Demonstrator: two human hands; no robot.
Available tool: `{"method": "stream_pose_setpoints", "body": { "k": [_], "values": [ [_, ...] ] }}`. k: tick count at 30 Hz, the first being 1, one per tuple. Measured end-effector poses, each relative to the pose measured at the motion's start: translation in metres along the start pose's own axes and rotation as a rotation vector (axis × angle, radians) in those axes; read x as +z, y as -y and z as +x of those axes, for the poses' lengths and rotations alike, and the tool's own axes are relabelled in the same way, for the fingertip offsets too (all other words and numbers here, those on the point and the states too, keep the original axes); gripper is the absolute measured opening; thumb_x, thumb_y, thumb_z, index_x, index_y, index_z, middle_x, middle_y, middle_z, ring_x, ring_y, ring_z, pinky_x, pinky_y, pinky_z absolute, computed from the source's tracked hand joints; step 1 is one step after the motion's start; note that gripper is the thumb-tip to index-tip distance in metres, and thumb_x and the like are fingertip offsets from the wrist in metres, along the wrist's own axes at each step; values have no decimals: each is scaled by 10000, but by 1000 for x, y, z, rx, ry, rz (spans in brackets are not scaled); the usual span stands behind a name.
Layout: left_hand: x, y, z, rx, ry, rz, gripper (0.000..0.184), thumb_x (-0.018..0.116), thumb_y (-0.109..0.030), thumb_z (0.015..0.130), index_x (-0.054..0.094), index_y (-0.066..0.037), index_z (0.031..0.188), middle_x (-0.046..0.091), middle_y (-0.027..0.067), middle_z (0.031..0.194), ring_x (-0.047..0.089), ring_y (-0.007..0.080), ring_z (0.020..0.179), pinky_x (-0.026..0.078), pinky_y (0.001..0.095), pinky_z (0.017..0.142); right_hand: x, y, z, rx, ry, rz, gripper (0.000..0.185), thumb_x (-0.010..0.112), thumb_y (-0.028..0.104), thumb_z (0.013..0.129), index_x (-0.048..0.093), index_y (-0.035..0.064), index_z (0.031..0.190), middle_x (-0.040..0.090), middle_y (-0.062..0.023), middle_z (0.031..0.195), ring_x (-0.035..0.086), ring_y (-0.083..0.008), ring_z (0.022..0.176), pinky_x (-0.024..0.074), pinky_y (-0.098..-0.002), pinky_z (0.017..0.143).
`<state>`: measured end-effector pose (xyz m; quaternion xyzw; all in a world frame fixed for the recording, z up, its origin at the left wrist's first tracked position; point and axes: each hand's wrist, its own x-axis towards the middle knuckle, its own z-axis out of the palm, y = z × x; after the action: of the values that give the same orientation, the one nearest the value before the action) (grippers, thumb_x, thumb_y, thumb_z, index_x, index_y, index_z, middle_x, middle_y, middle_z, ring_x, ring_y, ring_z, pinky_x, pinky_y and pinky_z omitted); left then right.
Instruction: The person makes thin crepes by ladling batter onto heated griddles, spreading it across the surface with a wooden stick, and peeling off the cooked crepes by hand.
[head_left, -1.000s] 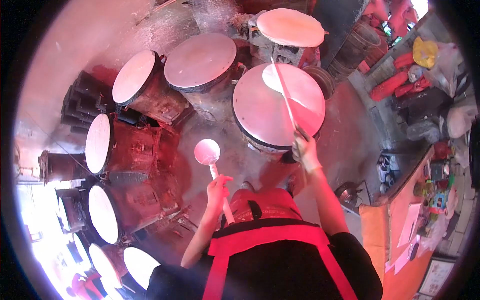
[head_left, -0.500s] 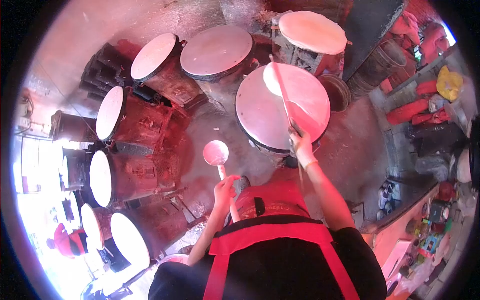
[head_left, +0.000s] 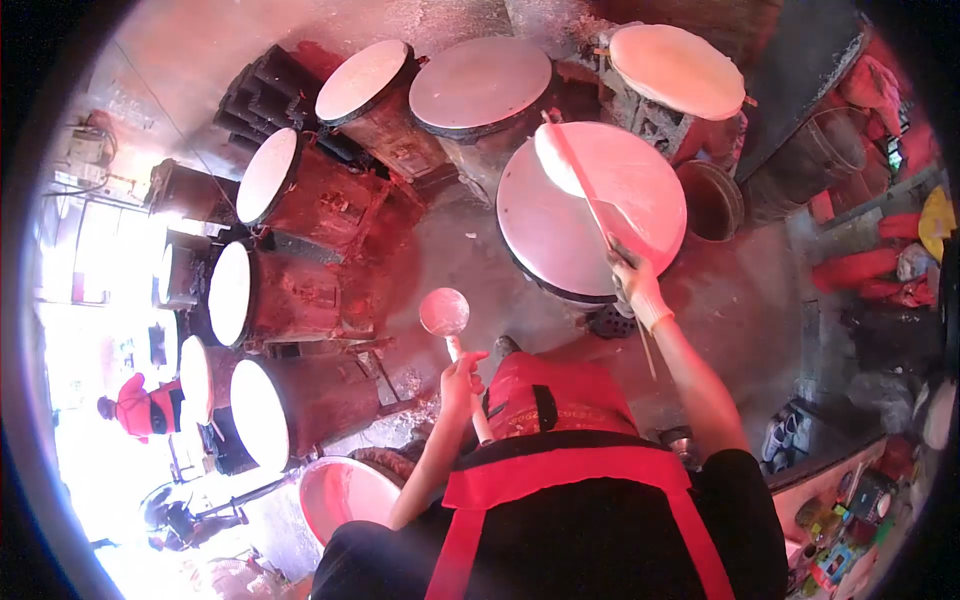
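My left hand [head_left: 462,385] is closed around the handle of a ladle [head_left: 444,312], whose round bowl has a whitish coating. It is held low in front of my apron, apart from the griddle. Ahead is a large round griddle [head_left: 540,245] on a drum-shaped stove. Pale batter [head_left: 640,200] covers its right part, with a brighter white patch at the upper left of that layer. My right hand [head_left: 638,282] grips a long thin wooden stick [head_left: 592,205] by its lower portion, at the griddle's near right edge. The stick slants up-left across the batter; its underside is hidden.
Several more round-topped drum stoves [head_left: 485,85] curve around the back and left. A round pale sheet [head_left: 675,70] lies at the back. An open bucket [head_left: 710,200] stands right of the griddle, a pink tub [head_left: 345,495] at lower left. Another person [head_left: 145,405] is far left.
The view has turned, shifting the stoves and griddle rightward and bringing the pink tub further into sight. The stick's far tip sits slightly further left on the griddle. Both hands keep their holds.
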<state>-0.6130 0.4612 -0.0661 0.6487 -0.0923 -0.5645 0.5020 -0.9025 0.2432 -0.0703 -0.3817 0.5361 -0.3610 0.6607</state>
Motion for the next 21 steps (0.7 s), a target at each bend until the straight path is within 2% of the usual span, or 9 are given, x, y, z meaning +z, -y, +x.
{"method": "stream_pose_setpoints", "body": {
  "k": [1,4,6,8,12,13,15,18,21],
  "values": [
    [-1,3,-4,-5,-19,-4,327,525,-251,991,668,26,1089,401,-44,778,358,32,534,305,205,456,-12,-11,1,-105,99,-15,447,619,146,934,540,89,1370,401,98,637,339,-37,481,242,-227,421],
    [-9,12,-6,-8,-14,-55,312,545,-244,984,662,19,1102,396,-45,782,355,29,538,297,199,455,-55,22,-33,97,113,-12,481,521,20,894,532,81,1372,487,61,651,374,-42,455,245,-234,380],
    [-12,9,-9,-13,-24,-63,305,559,-232,977,654,19,1121,390,-47,781,351,27,540,287,199,453,-66,7,-1,-7,-183,46,519,459,-8,873,524,91,1378,507,40,644,368,-46,427,249,-231,363],
    [-6,-1,-20,-1,-75,-17,312,565,-237,976,652,22,1127,389,-48,763,345,25,543,272,200,452,-76,16,22,6,-151,22,438,561,101,921,539,91,1358,480,26,599,310,-59,370,231,-244,340],
    [-9,-9,-37,2,-91,31,314,573,-265,974,665,24,1057,382,-49,720,342,31,530,262,204,452,-54,9,39,177,101,-53,199,625,225,932,613,72,1059,369,40,505,306,-84,351,207,-272,336],
    [-10,-10,-41,-11,-116,39,320,567,-278,976,666,25,1009,382,-48,700,341,37,520,261,207,449,-59,6,35,118,163,-107,61,592,127,903,576,75,932,371,29,503,306,-92,343,204,-285,335],
    [-19,-2,-45,-18,-141,61,380,548,-322,982,656,30,890,392,-41,669,338,50,495,259,215,440,-85,13,18,129,256,-69,265,546,41,847,631,92,1093,409,20,513,313,-90,347,204,-284,337],
    [-26,7,-54,-42,-224,120,395,522,-322,995,661,38,909,399,-39,671,338,48,499,254,214,439,-109,30,29,109,170,-187,496,537,61,847,577,169,1329,395,35,512,317,-85,350,208,-276,337],
    [-32,6,-58,-36,-166,86,349,502,-284,999,682,15,979,411,-38,682,343,43,501,268,217,436,-95,20,66,115,77,-108,383,530,107,846,605,153,1219,445,26,566,340,-86,368,229,-260,338]
  ]
}}
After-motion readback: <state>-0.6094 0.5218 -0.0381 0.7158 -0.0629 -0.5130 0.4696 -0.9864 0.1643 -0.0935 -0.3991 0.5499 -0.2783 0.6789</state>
